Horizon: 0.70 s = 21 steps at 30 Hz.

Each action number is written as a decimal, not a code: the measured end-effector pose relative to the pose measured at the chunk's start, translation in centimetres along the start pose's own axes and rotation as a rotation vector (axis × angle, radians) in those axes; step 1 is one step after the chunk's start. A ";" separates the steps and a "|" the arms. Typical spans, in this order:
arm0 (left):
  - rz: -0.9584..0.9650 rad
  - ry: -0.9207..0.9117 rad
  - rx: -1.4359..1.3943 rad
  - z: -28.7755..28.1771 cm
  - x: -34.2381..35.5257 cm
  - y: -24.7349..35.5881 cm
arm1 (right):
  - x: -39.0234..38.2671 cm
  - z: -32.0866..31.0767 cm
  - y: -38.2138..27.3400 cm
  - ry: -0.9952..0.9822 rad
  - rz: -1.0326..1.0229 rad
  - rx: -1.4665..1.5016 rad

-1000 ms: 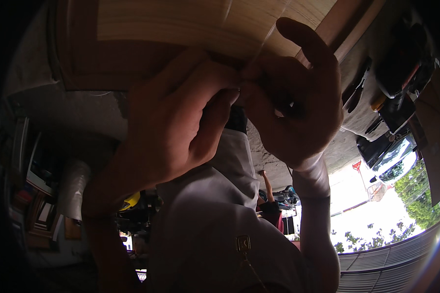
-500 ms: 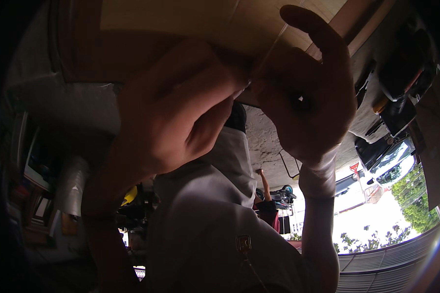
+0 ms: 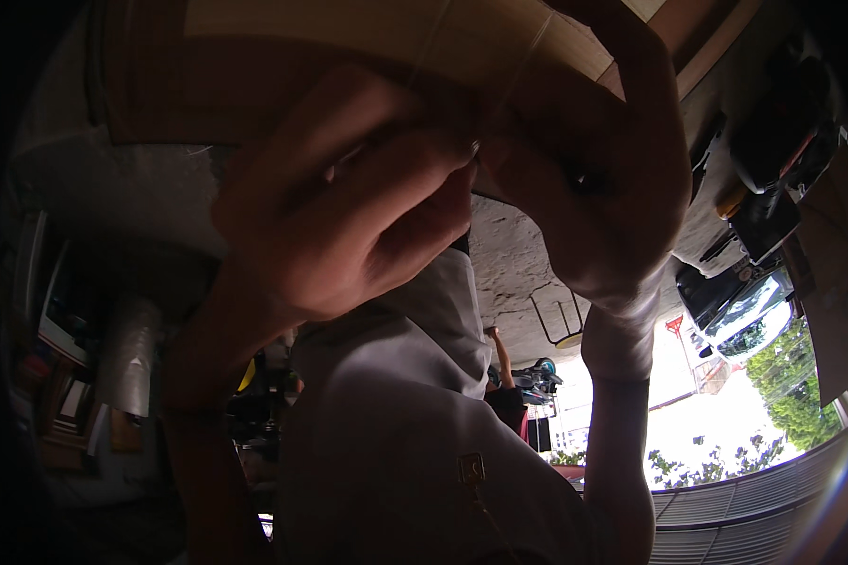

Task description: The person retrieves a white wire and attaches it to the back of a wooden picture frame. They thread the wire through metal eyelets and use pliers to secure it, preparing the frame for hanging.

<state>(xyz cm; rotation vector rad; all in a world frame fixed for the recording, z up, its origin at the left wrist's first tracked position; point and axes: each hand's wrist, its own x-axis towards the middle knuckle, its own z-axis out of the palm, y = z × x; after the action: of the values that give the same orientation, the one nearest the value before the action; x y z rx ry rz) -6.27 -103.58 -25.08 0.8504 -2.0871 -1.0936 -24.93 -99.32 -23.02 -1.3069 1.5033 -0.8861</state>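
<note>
My left hand (image 3: 349, 207) is closed in a pinch, its fingertips meeting those of my right hand (image 3: 622, 179). A tiny shiny point, too small to name, shows where they meet. From there a thin pale thread (image 3: 528, 68) runs up across a wooden panel (image 3: 320, 24). A fainter line runs up beside it. My right hand also pinches at that spot, while one of its fingers stretches upward past the frame's top edge. Deep shadow hides most fingertips.
Beyond the hands is a rough grey floor (image 3: 513, 254) with a bent metal frame (image 3: 561, 320). Dark bags or tools (image 3: 763, 207) lie at the right. A person's arm (image 3: 504, 358) shows farther off. A plastic-wrapped roll (image 3: 127, 358) stands left.
My left hand has shifted slightly, its fingers now closer against the right hand. My right hand's stretched finger has risen out of the top of the frame. Both hands keep their pinch.
</note>
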 end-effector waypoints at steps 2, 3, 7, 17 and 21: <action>0.009 0.015 -0.011 0.2 -0.1 -0.1 | 0.0 -0.1 0.3 -0.014 -0.037 -0.020; 0.015 0.015 -0.013 0.2 -0.1 -0.2 | 0.0 -0.2 0.3 -0.022 -0.059 -0.031; 0.049 -0.014 -0.009 -0.2 0.0 -0.6 | 0.1 -0.6 0.7 -0.046 -0.152 -0.089; 0.007 0.020 0.061 0.5 -0.5 0.3 | 0.3 -1.3 1.9 -0.103 -0.427 -0.226; -0.008 0.008 0.107 0.5 -0.7 0.9 | 0.5 -1.2 2.4 -0.122 -0.508 -0.257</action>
<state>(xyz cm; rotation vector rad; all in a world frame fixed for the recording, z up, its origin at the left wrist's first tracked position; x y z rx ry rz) -6.44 -102.42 -24.73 0.9137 -2.1532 -0.9882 -26.85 -99.49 -24.93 -1.9489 1.2354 -0.9236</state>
